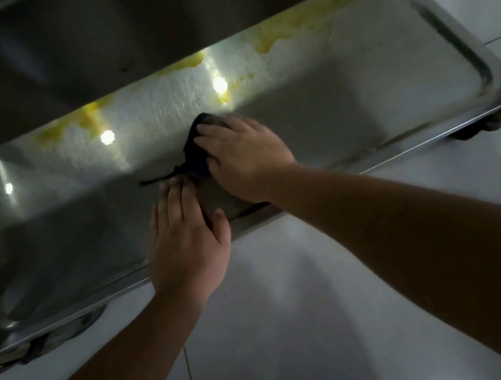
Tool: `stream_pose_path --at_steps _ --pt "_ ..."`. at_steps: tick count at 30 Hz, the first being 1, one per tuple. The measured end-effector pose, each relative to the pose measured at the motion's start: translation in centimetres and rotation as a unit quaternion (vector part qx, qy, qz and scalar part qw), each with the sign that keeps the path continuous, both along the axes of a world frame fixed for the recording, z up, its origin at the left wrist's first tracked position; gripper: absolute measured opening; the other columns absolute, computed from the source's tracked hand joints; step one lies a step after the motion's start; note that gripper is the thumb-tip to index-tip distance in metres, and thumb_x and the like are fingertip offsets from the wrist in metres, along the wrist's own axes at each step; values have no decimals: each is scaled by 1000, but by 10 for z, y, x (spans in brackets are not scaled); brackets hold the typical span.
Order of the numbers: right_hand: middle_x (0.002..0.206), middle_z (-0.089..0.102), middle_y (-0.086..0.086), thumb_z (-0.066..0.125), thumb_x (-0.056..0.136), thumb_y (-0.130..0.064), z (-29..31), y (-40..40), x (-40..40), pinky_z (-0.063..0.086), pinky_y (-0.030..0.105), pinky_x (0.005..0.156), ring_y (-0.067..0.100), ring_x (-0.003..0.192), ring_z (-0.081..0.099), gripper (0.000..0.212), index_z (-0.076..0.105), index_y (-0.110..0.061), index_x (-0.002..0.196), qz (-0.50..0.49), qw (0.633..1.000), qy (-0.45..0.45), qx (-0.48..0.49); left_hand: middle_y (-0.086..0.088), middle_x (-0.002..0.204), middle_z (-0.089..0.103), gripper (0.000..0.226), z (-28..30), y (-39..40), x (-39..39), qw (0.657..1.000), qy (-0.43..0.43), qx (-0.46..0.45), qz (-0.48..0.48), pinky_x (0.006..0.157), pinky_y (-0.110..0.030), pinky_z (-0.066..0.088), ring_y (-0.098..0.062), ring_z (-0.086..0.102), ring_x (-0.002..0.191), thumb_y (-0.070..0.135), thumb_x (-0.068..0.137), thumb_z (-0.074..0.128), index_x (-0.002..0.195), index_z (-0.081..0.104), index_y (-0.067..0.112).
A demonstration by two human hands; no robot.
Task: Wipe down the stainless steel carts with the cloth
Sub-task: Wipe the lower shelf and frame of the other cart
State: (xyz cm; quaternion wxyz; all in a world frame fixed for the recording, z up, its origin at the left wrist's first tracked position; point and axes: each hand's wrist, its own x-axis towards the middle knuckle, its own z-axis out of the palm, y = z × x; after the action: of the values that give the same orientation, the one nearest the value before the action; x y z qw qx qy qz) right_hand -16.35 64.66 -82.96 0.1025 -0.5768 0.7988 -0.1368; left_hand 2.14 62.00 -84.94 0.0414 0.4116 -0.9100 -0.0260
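A dark cloth (194,151) lies bunched on the lower shelf (359,105) of a stainless steel cart, with a thin strand trailing left. My right hand (245,158) lies flat on top of the cloth and presses it onto the shelf, fingers straight and pointing left. My left hand (185,233) rests flat on the shelf just in front of the cloth, near the shelf's front rim, fingers extended toward the cloth's lower edge. Yellow smears (294,26) run along the back of the shelf.
The cart's upper shelf (97,50) overhangs the back of the lower one. A caster wheel (473,128) sits under the right front corner and another (34,347) under the left front. White tiled floor (290,312) lies in front of the cart.
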Motion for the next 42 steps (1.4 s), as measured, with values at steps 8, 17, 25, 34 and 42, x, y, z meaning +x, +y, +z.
stream_pose_path --at_steps 8,17,25,34,42 --pt "163 40 13 33 100 -37 9 101 -229 30 55 123 39 150 35 59 45 -17 154 -362 932 12 22 -16 172 28 73 -3 0 -1 1000 -1 -5 -1 132 -45 15 -31 21 161 46 103 31 164 31 6" --pt "158 47 10 36 97 -40 9 18 -140 32 40 119 32 148 39 58 56 -15 146 -278 960 -13 14 -15 173 26 73 -4 2 -4 1000 -18 1 3 132 -48 17 -31 19 162 46 105 28 165 27 6" --pt "166 38 -12 42 100 -41 14 -85 21 24 38 125 17 155 30 54 52 -34 152 76 995 -59 23 -15 172 29 77 2 5 -4 1000 -16 24 7 132 -46 18 -28 20 162 47 100 31 166 27 7" --pt "146 57 9 42 100 -39 8 42 -171 44 44 107 38 135 51 46 63 -26 138 -240 970 15 -35 -12 175 21 75 -2 1 0 999 -21 28 2 132 -45 15 -27 14 163 49 104 27 167 24 9" --pt "165 35 15 38 94 -41 -13 85 -218 24 56 126 41 153 29 69 41 -11 155 -479 876 -32 43 -14 176 15 81 4 4 -4 999 -28 45 -1 133 -44 8 -29 9 164 50 100 17 168 20 7"
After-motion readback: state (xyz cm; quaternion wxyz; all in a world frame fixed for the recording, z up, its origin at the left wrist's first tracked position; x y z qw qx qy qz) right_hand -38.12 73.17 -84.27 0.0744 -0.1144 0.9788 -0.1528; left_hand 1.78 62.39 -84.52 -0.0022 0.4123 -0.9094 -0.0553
